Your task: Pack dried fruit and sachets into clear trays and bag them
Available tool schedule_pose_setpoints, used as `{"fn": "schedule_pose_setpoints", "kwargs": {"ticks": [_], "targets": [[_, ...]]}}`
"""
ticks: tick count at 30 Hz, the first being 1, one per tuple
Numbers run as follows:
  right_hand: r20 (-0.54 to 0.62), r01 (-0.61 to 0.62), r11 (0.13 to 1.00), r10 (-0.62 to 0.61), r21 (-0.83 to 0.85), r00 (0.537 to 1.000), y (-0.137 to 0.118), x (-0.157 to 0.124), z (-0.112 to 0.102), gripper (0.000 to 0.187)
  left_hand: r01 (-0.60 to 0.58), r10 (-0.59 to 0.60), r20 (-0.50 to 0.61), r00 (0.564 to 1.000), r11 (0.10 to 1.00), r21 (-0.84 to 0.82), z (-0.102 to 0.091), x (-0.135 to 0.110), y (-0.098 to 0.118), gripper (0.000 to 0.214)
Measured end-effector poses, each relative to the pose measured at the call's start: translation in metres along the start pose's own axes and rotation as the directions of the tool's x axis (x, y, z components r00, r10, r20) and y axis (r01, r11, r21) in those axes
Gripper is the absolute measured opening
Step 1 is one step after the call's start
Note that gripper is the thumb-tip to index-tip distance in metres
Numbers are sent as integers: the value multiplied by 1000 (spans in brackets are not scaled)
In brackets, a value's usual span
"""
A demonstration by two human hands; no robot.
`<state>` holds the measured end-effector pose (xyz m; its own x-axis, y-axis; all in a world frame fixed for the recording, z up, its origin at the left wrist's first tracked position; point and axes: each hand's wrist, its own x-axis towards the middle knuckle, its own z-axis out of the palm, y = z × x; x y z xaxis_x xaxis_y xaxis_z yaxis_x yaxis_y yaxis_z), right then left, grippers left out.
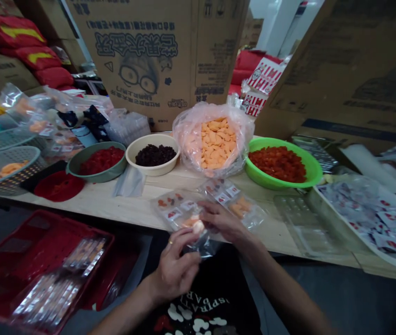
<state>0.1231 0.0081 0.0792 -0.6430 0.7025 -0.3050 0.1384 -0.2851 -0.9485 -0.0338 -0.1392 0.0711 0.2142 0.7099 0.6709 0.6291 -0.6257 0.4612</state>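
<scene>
My left hand (175,265) pinches the lower end of a clear plastic packet (180,214) that holds dried fruit pieces and small sachets. My right hand (224,223) grips the same packet from the right, fingers curled over its edge. A second filled packet (234,200) lies on the wooden table (114,202) just behind my right hand.
Behind stand a green bowl of red fruit (281,163), a plastic bag of orange pieces (215,139), a cream bowl of dark fruit (154,156) and a grey-green bowl of red fruit (98,160). A red crate (44,270) with packets sits lower left. A tray of sachets (368,214) is right.
</scene>
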Motion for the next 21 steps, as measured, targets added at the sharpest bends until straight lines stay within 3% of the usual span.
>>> {"fn": "schedule_pose_setpoints", "kwargs": {"ticks": [3, 4, 6, 7, 9, 10, 11, 12, 14, 17, 19, 21], "targets": [[-63, 35, 999, -34, 3, 997, -21, -23, -56, 58, -65, 88, 130, 988, 983, -173, 8, 30, 18, 26], [-109, 31, 999, -34, -27, 993, -24, -28, -76, 62, -14, 45, 139, 989, 976, -217, 14, 38, 21, 22], [-196, 2, 994, -24, -109, 980, -23, -34, -112, 68, 232, -211, 103, 972, 933, -275, 32, 50, 18, 19], [-236, -13, 987, -26, -161, 972, -20, -35, -127, 68, 403, -398, 82, 914, 861, -310, 44, 56, 14, 20], [-288, -36, 954, -55, -299, 956, -12, -32, -149, 60, 689, -720, 100, 686, 600, -406, 69, 66, 3, 27], [-301, -51, 920, -74, -388, 951, -8, -29, -157, 54, 761, -808, 144, 572, 456, -462, 81, 71, -3, 31], [-317, -70, 875, -97, -479, 944, -5, -25, -163, 50, 789, -849, 195, 491, 339, -512, 93, 76, -8, 34], [-330, -91, 828, -118, -554, 937, -4, -21, -168, 49, 796, -866, 235, 441, 256, -549, 104, 82, -12, 35], [-334, -122, 788, -110, -603, 936, -4, -11, -173, 53, 787, -882, 251, 400, 190, -586, 123, 92, -16, 34], [-182, -71, 896, -12, -439, 983, -3, -2, -173, 60, 798, -920, 187, 345, 183, -575, 137, 103, -17, 34], [-52, -44, 956, 30, -291, 998, 1, -2, -164, 59, 802, -936, 187, 298, 140, -581, 137, 104, -18, 36], [-17, -68, 981, 66, -180, 998, 11, -8, -149, 57, 794, -945, 229, 235, 50, -606, 129, 98, -17, 38]]}}
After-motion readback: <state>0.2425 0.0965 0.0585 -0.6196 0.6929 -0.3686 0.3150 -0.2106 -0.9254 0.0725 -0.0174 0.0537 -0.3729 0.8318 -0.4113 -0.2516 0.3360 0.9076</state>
